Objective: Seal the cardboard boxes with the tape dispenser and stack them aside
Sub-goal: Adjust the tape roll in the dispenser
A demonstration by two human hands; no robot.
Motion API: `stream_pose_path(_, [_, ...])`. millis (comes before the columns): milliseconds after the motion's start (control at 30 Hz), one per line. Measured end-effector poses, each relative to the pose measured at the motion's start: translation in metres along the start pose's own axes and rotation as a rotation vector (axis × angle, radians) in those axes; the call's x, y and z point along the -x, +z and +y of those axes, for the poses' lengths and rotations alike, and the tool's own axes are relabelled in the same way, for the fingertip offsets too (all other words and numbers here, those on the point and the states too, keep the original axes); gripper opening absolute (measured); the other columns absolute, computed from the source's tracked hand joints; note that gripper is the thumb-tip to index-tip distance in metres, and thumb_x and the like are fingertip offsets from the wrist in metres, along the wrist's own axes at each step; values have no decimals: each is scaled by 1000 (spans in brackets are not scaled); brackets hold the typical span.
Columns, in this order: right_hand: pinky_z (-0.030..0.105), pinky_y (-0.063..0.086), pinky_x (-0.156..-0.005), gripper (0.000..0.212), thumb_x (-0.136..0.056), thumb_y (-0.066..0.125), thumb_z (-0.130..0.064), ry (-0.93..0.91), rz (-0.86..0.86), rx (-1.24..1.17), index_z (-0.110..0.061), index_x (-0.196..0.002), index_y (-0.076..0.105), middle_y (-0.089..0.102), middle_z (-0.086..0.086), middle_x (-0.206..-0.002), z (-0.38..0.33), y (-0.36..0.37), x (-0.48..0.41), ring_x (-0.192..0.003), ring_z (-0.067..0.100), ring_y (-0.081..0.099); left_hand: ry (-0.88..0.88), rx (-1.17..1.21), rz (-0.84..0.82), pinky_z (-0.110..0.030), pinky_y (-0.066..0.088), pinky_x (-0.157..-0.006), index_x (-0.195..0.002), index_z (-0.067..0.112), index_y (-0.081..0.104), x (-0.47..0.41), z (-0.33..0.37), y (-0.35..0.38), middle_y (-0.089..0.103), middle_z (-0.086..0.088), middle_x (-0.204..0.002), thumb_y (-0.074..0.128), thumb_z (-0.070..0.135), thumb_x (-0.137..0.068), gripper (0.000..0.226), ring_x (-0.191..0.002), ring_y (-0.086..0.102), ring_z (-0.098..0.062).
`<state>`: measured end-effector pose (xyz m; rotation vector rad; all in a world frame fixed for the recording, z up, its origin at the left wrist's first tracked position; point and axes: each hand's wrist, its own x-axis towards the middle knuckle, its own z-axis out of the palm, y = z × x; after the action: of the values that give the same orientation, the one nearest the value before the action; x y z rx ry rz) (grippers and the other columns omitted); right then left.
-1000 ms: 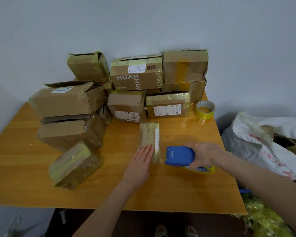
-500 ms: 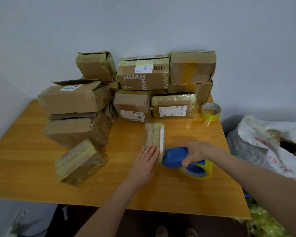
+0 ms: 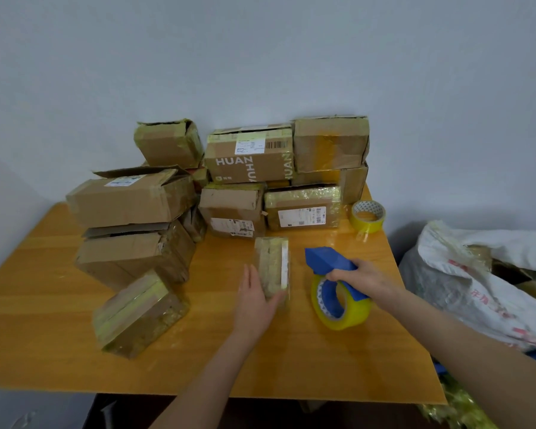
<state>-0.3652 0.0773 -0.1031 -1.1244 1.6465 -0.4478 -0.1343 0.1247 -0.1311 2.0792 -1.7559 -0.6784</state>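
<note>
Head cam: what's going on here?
A person is taping boxes at a wooden table. The left hand rests flat against the small tape-wrapped box mid-table. The right hand holds the blue tape dispenser, yellow roll loaded, just right of that box and off it. Other boxes are stacked at the back, with a spare tape roll beside them.

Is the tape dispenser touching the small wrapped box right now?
Apart: the head view shows bare table between the tape dispenser and the small box.

Left hand [image 3: 254, 301] flat, thumb perhaps hooked; right hand [image 3: 364, 278] tight round tape dispenser [image 3: 325, 260].
</note>
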Motion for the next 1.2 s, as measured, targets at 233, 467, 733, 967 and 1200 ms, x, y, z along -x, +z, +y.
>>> stream_pose_path(233, [27, 42, -57, 46, -77, 77, -34, 100, 28, -193, -15, -114, 58, 63, 4, -97, 18, 2, -8, -78, 19, 60, -136, -89, -105, -39, 40, -106, -152, 6, -7, -12, 2, 8, 14, -12, -158, 69, 59, -76, 120, -137, 35, -29])
stream_pose_path(467, [42, 50, -74, 48, -81, 73, -40, 300, 25, -372, -5, -111, 57, 65, 17, -102, 32, 4, -15, -87, 34, 62, -160, 42, -185, -42, 35, -108, -153, 12, -4, -10, -13, -6, 9, -7, -161, 65, 59, -79, 112, -141, 29, -27])
stream_pose_path(733, [37, 43, -71, 47, -97, 49, -48, 98, 100, 330, -3, -111, 60, 60, 11, -90, 31, -9, -15, -82, 26, 55, -123, 174, 91, -37, 33, -112, -144, 5, 40, 9, -41, -22, 44, -12, -146, 42, 21, -102, 44, -136, 39, -25])
stream_pose_path(967, [29, 50, -69, 52, -95, 57, -38, -319, 47, 448, -18, -141, 44, 64, -1, -98, -18, 80, 15, -87, 17, 62, -135, 269, 114, -28, 50, -95, -137, 11, 51, -1, -23, -13, 57, -8, -129, 55, 21, -97, 41, -111, 58, -19])
stream_pose_path(1200, [38, 57, -75, 60, -92, 66, -29, -263, 34, 484, -22, -143, 35, 69, 6, -102, -18, 110, 15, -89, 24, 66, -103, 343, 5, -5, 46, -64, -131, 24, 57, -5, -45, -15, 52, 5, -103, 66, 20, -89, 44, -84, 53, -3])
